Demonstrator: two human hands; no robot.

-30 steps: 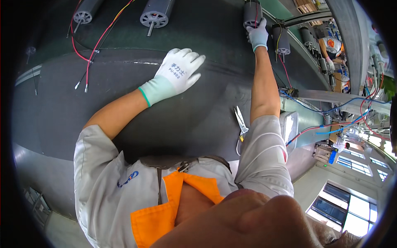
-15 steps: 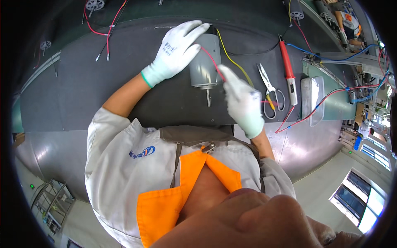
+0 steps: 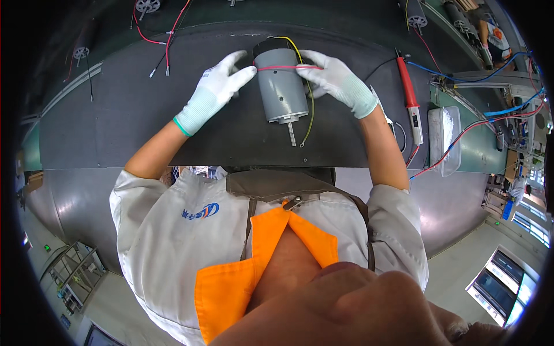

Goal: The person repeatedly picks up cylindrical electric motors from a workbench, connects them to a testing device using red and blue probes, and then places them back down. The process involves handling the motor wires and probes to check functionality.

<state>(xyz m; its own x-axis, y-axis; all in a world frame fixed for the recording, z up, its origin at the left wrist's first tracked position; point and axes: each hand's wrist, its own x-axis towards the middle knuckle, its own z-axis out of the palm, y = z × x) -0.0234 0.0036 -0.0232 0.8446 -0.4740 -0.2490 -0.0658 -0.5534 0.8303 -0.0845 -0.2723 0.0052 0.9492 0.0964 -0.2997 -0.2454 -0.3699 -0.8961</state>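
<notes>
1. The grey motor [image 3: 281,89] lies on its side on the dark worktop [image 3: 104,127], straight ahead of the person, its metal shaft [image 3: 292,135] pointing toward 6 o'clock; lying so, its long flank faces up between the hands.
2. The left hand [image 3: 219,81] is at 9 o'clock of the motor, thumb and fingers spread apart, the thumb tip close by the casing, perhaps to steady it; contact is unclear.
3. The right hand [image 3: 334,81] is at 3 o'clock, fingers bent beside the casing. The red wire [image 3: 277,68] crosses the motor straight to these fingers, seemingly drawn taut; I cannot tell whether they pinch it.
4. The yellow wire [image 3: 312,112] curves loosely down to 5 o'clock, ending in a small ring.
5. Materials: smooth, slightly shiny painted casing; white gloves with ribbed knit cuffs; thin, bendy wires.
6. Farther toward 3 o'clock lies a slim red-handled tool [image 3: 407,83]; nearer 4 o'clock sits a clear plastic box [image 3: 455,141], both probably placed for easy reach.
</notes>
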